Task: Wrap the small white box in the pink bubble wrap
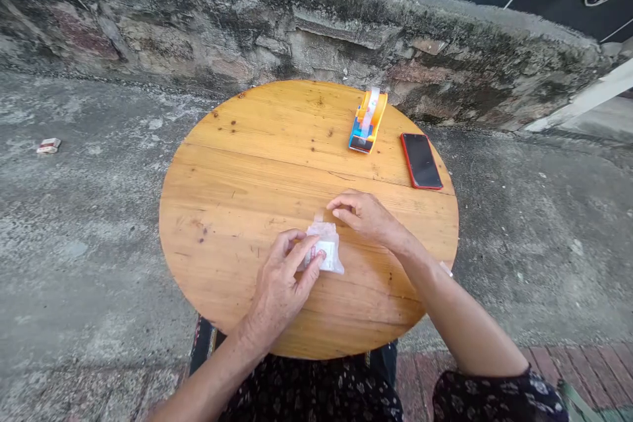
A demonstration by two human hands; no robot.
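A small clear plastic packet (327,243) with something white inside lies on the round wooden table (237,178) near its front. My left hand (281,283) rests on the packet's left side, fingers stretched flat and pressing it down. My right hand (363,214) is at the packet's top edge, fingertips pinched together on a small strip, perhaps tape, sticking up there. An orange and blue tape dispenser (366,121) with a strip of clear tape stands at the table's far side.
A red-cased phone (421,160) lies face up to the right of the dispenser. A rough stone wall (297,26) runs behind the table. Concrete ground surrounds it, with a small crumpled packet (48,145) at far left. Brick paving (568,362) shows bottom right.
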